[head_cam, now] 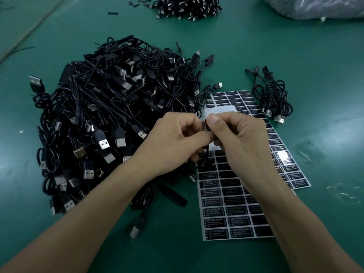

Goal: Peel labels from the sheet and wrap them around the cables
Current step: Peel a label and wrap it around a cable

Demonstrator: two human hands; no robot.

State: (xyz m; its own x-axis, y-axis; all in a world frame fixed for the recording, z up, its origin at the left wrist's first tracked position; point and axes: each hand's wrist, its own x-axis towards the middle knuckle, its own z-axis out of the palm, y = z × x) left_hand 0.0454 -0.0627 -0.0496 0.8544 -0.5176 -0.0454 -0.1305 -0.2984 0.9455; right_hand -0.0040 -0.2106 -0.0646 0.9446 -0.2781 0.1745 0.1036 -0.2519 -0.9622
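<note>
Both hands meet above the label sheets, holding one black cable upright between them. My left hand pinches the cable from the left, and my right hand pinches its small black controller part between thumb and fingers. Whether a label is on it is hidden by my fingers. A sheet of black "LED CONTROLLER" labels lies under my right wrist. A second label sheet lies to its right. The top of the near sheet is bare white backing.
A big heap of black USB cables fills the green table left of my hands. A small bunch of cables lies right of the sheets. Another cable pile and a plastic bag sit at the far edge.
</note>
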